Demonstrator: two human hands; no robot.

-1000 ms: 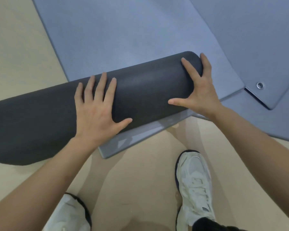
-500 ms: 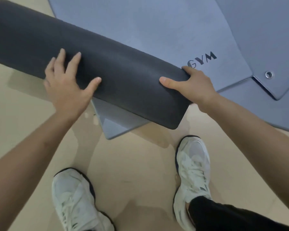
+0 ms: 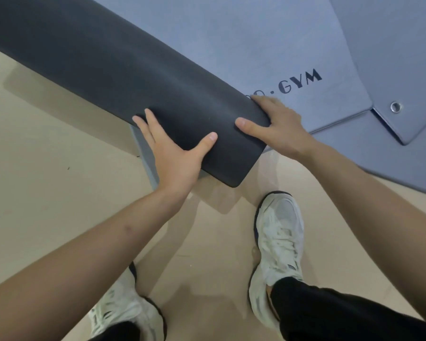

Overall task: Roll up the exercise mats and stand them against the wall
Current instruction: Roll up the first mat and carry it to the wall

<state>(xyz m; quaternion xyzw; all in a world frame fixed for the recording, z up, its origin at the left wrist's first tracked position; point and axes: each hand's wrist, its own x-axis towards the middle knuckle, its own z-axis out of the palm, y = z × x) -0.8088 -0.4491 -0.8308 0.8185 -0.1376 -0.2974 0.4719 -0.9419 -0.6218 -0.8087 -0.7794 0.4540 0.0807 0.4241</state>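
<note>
While the white trainers (image 3: 278, 237) are planted on the beige floor (image 3: 47, 193) nearest the camera, the rolled mat (image 3: 123, 70) is held just beyond them, close to its near end. The left hand (image 3: 172, 156) is wrapped on the roll from the near side, with the thumb laid over the top and the fingers run along the flank. The right hand (image 3: 278, 126) is clasped on the far side, thumb on top, its fingers hidden behind the roll. Such a two-sided hold is probably chosen so that the coil is kept tight while it is tipped upright. A shadow is cast on the floor beneath, so the roll is judged to be lifted clear there. Beyond, a blue-grey flat mat (image 3: 231, 33) is spread on the floor, with "GYM" (image 3: 301, 82) printed towards its near right corner; the letters before it are covered. Farther right, a second mat (image 3: 403, 45) is seen, with a metal eyelet (image 3: 395, 106) set in its corner.
</note>
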